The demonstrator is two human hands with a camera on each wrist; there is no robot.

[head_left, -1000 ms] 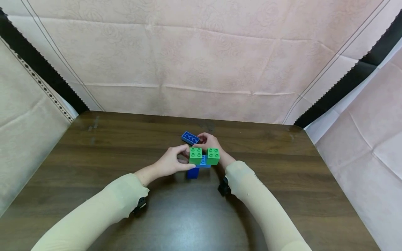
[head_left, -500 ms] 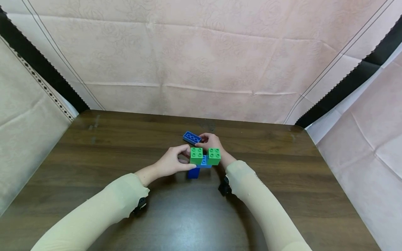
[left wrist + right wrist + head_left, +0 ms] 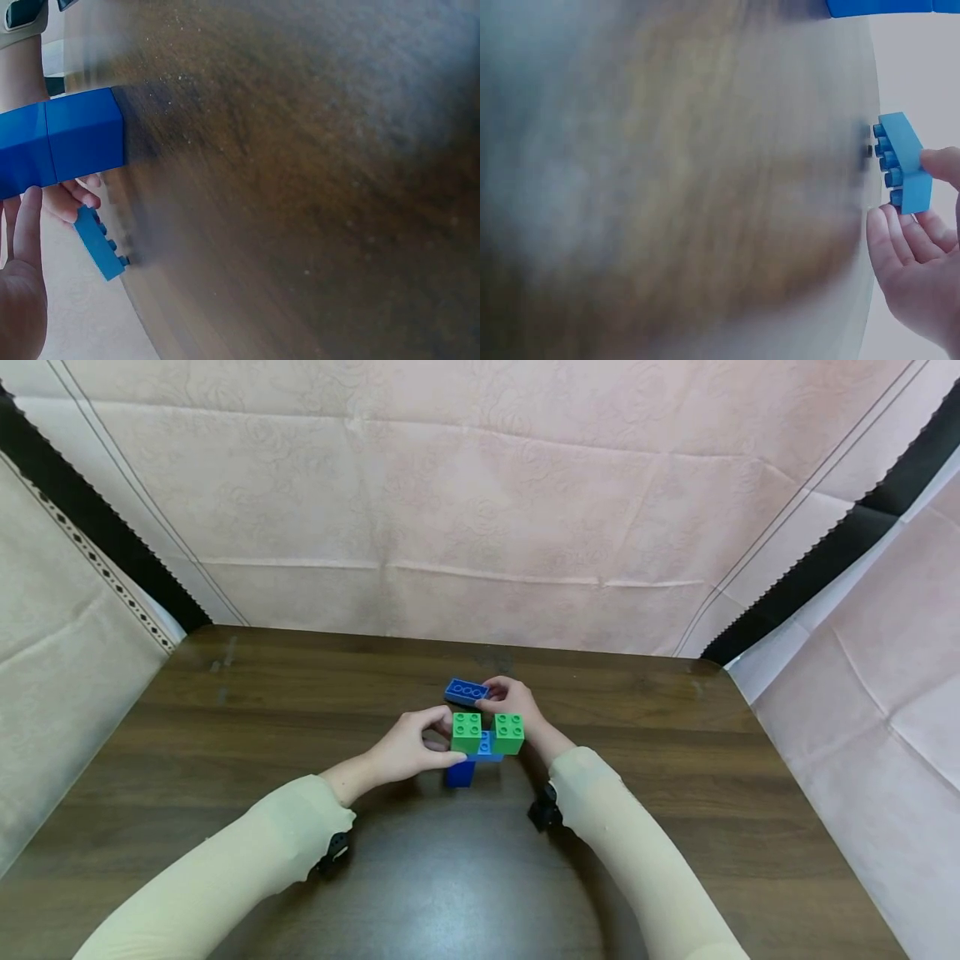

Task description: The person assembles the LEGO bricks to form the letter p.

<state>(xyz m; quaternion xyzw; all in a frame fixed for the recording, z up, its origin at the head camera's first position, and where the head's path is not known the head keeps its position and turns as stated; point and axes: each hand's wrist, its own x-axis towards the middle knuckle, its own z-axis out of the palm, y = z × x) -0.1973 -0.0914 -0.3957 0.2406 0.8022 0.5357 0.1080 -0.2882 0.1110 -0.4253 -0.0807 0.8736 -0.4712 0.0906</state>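
Note:
My left hand (image 3: 405, 747) grips the left side of a small toy brick structure (image 3: 486, 745), its thumb and fingers around it. Two green bricks stand on a blue brick there, with a darker blue column (image 3: 82, 139) beneath. Just beyond the structure, my right hand (image 3: 517, 703) pinches a loose blue brick (image 3: 466, 692) by its right end. That brick is upside down: its studs point toward the table in both wrist views, and its hollow underside faces up in the head view. It is apart from the structure. Part of my right hand is hidden behind the green bricks.
A dark brown wooden table (image 3: 315, 685) lies beneath everything, its far edge just past my hands. Pale patterned cloth (image 3: 480, 527) hangs behind and at both sides, with black strips at the corners.
The blue brick in my right hand has turned from a slant to nearly level and shifted slightly right. My left hand and the structure have stayed in place.

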